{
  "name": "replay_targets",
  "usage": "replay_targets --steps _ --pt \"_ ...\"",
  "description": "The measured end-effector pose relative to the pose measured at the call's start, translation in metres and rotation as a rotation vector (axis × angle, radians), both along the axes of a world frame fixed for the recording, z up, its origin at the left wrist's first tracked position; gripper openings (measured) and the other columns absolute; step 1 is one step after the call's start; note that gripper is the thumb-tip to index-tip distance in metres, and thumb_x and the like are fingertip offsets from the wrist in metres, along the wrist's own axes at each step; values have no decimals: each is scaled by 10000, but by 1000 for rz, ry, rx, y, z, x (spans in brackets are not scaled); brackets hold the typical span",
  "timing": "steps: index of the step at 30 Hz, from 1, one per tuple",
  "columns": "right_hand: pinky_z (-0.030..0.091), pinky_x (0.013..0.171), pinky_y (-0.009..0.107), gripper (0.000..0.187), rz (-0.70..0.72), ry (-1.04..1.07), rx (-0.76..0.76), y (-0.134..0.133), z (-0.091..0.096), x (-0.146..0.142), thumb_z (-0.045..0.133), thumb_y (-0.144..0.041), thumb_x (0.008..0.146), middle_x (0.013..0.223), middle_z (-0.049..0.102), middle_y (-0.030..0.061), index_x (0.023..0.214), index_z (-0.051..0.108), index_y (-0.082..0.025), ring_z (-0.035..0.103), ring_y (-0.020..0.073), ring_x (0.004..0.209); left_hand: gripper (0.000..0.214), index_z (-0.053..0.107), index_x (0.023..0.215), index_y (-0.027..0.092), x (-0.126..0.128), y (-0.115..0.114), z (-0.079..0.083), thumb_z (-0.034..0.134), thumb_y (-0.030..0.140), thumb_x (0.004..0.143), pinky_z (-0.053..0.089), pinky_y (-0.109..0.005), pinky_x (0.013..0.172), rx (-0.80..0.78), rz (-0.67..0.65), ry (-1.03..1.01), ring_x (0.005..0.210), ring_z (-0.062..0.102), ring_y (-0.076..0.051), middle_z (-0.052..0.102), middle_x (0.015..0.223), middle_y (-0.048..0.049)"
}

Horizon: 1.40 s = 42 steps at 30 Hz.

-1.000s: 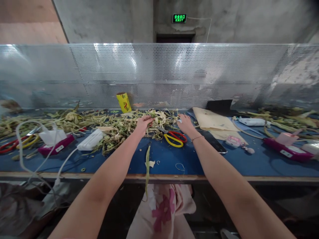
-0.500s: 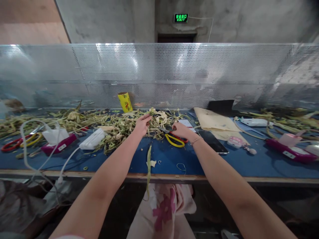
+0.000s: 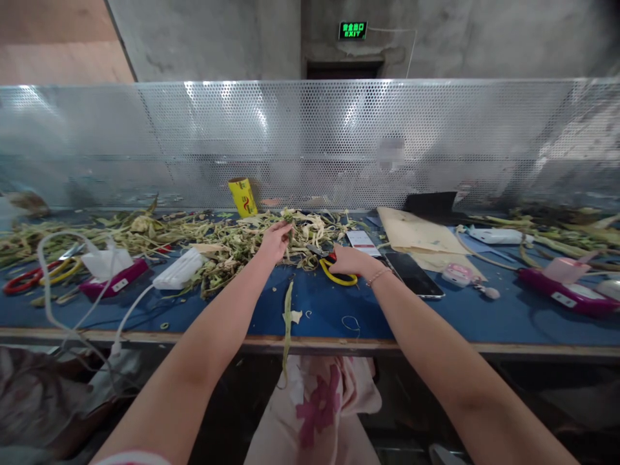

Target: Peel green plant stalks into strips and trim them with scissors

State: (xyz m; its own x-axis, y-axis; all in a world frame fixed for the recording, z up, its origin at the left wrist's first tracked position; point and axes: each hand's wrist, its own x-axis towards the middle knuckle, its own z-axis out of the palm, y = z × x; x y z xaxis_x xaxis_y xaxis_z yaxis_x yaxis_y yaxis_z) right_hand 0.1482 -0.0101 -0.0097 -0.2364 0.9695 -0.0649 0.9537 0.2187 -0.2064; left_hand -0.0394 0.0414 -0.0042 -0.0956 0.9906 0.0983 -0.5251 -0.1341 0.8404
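Note:
My left hand (image 3: 275,241) reaches into a heap of green and pale plant strips (image 3: 232,240) on the blue table top (image 3: 320,307), its fingers pinched on a strip at the heap's right end. My right hand (image 3: 349,259) lies over the red and yellow scissors (image 3: 339,274) beside the heap, fingers curled round the handles. One long green strip (image 3: 287,323) hangs over the table's front edge between my arms.
A yellow packet (image 3: 241,197) leans on the perforated metal screen. A dark phone (image 3: 414,274), brown paper (image 3: 416,236) and pink devices (image 3: 562,287) lie right. At left are a white box (image 3: 178,269), tissues, cables and another pair of scissors (image 3: 33,276).
My right hand has drawn back from the heap and come down onto the scissors' handles. My left hand has stayed at the heap, fingers now pinched on a strip.

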Motion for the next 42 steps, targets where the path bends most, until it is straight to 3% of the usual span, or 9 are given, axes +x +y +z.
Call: replay_targets --steps 8,16,25,31,42 --pt "396 650 280 335 -37 15 70 13 -8 2 454 -230 733 996 626 176 1042 487 -105 599 266 910 127 543 618 122 1 -9 6 556 12 681 467 -176 583 -34 -44 -1 559 562 -55 636 644 -24" --pt "393 643 257 315 -29 52 113 17 -13 4 478 -215 719 986 634 127 1025 514 -150 597 242 910 137 561 661 113 -3 2 -1 539 -22 663 473 -179 656 -6 -40 -58 680 609 -77 642 684 -46" --pt "401 648 259 367 -36 29 88 19 -14 2 483 -224 729 1002 637 135 1087 507 -145 602 239 909 242 556 707 127 0 -1 3 474 -86 625 473 -208 768 52 -75 -42 722 605 -70 617 708 -16" --pt "401 684 257 429 -14 26 73 18 -13 1 468 -197 720 1033 636 135 1143 508 -142 599 236 931 200 566 743 127 -2 -2 2 524 -43 648 472 -176 648 52 -127 -19 661 594 -64 624 695 -12" --pt "405 695 228 403 5 14 89 19 -13 2 482 -200 721 1034 645 104 1117 550 -161 601 208 926 157 539 735 152 -4 -1 2 626 64 638 428 -172 535 23 -22 -4 543 540 -41 628 702 4"
